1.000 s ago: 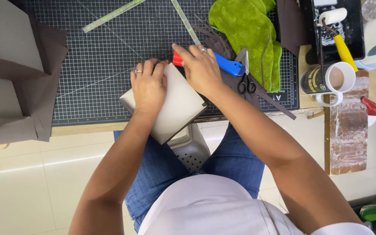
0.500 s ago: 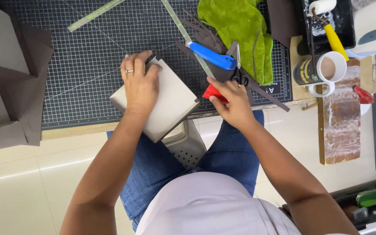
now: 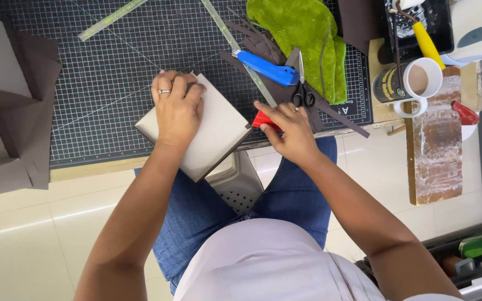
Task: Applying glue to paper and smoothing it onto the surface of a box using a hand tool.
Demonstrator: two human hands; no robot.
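Note:
My left hand (image 3: 177, 106), a ring on one finger, presses flat on a beige square board (image 3: 218, 136). The board lies tilted over the front edge of the dark gridded cutting mat (image 3: 112, 72). My right hand (image 3: 292, 132) is shut on a small red tool (image 3: 263, 120), and the tool's tip touches the board's right edge. A blue utility knife (image 3: 266, 67) lies on the mat just above my right hand, next to black scissors (image 3: 302, 95).
A green cloth (image 3: 302, 33) and dark brown strips lie at the mat's back right. Two rulers (image 3: 112, 19) (image 3: 235, 42) cross the mat. A mug (image 3: 414, 81) and a wooden plank (image 3: 436, 150) are at right, folded brown card (image 3: 12, 100) at left, a white perforated stool (image 3: 235, 181) underneath.
My right hand has carried the red tool from the board's far corner, beside the blue knife, down to the board's right edge. My left hand stays pressed on the board.

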